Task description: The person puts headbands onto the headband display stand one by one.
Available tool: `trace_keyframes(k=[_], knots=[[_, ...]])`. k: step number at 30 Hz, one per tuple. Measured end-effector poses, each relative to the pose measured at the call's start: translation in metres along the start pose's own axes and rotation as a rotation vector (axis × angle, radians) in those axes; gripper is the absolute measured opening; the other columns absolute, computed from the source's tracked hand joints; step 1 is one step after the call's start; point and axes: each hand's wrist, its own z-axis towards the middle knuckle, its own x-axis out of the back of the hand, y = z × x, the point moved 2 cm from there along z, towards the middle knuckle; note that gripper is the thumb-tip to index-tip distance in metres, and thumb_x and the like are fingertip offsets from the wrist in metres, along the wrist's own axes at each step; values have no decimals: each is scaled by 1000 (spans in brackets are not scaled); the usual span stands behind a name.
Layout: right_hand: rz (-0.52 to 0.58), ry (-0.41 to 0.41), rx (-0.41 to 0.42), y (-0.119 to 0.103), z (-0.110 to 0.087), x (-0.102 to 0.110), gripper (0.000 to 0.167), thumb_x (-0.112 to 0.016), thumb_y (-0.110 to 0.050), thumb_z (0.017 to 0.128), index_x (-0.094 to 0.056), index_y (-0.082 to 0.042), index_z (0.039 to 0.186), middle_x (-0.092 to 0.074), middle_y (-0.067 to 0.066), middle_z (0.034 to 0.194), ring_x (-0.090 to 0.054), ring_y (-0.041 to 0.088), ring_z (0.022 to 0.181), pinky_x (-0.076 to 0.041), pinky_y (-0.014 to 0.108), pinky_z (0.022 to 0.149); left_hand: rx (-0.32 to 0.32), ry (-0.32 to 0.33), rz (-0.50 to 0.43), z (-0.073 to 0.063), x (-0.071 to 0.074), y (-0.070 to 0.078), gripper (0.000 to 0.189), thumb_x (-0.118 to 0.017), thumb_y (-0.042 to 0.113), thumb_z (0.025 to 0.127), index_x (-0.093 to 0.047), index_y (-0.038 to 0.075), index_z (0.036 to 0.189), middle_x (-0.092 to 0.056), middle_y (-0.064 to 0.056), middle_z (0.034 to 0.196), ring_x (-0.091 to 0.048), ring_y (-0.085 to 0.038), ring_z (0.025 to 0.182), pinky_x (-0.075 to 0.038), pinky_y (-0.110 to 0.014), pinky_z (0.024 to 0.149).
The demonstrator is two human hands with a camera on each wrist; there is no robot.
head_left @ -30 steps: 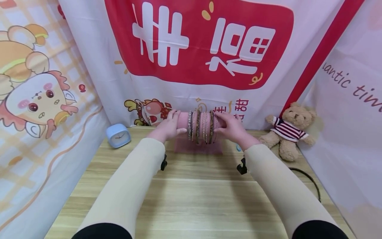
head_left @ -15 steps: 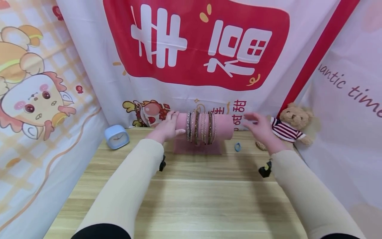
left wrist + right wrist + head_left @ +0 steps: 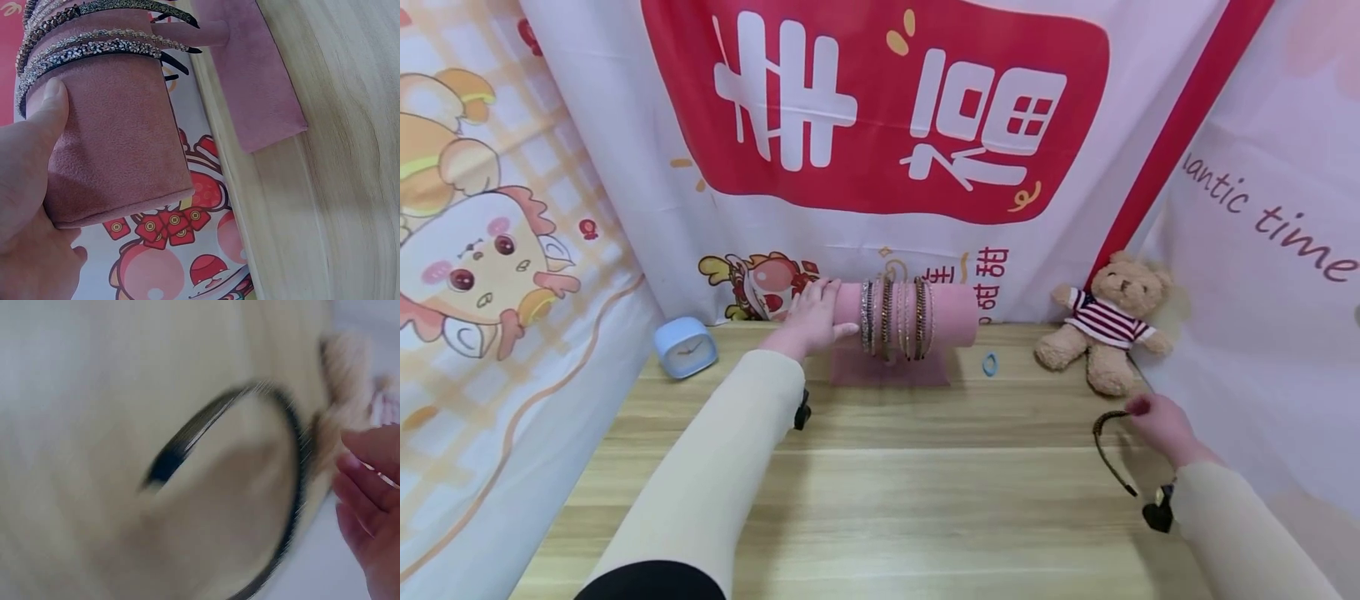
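Note:
Thumb in front and fingers behind, my left hand (image 3: 808, 321) grips the left end of a pink velvety headband stand (image 3: 957, 315). Several glittery headbands (image 3: 100, 53) sit over its padded roll; their open tips show in the left wrist view. At the right side of the table, my right hand (image 3: 1161, 427) holds a dark, open-ended headband (image 3: 1099, 437) by one part, with its curve to the left. This headband (image 3: 299, 456) is blurred in the right wrist view, where the contact with my fingertips is not clear.
A light blue clock (image 3: 687, 347) stands at the back left. Against the right backdrop sits a teddy bear (image 3: 1108, 321) in a striped shirt. A small blue ring (image 3: 990, 364) lies right of the stand. Printed cloths surround the wooden table (image 3: 925, 500).
My right hand has left the stand's right end and moved right and toward me. The dark headband from the table's right edge is now turned and in that hand. My left hand stays put.

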Motion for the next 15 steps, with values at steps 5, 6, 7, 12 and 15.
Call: trace_keyframes(k=[5,6,7,12,15], knots=[[-125,-58,-90,47,-12,-1,48,-63,-5,82,-50,18,122,-49,45,115,-46,61,104,-42,68,84,-10,9,10,1,0,-4,96,-61,55,92,-10,7,158,-8,-19,162,-6,-39,148,-2,-54,117],[-144,-75,-101,52,-13,-1,54,-64,-6,81,-47,18,127,-45,47,120,-42,64,107,-41,70,85,-8,10,11,2,-1,-5,96,-61,55,92,-10,8,159,-8,-18,162,-6,-38,148,-3,-53,117],[-160,-88,-114,55,-14,-1,58,-63,-6,80,-45,17,130,-42,48,123,-40,65,109,-40,70,85,-8,10,9,2,-1,-4,96,-61,55,92,-10,8,159,-8,-18,162,-6,-38,148,-4,-54,117],[-161,-131,-135,50,-12,-2,62,-61,-5,80,-42,15,135,-41,46,128,-39,66,111,-39,71,87,-8,7,13,5,-3,-4,96,-61,56,92,-11,8,159,-8,-17,163,-4,-37,148,-7,-54,117],[-174,-135,-121,44,-8,-2,53,-62,-8,83,-48,17,127,-49,44,120,-45,64,105,-41,70,84,2,0,13,5,-2,-4,96,-61,56,92,-10,9,159,-7,-16,163,-4,-36,148,-11,-55,117]])
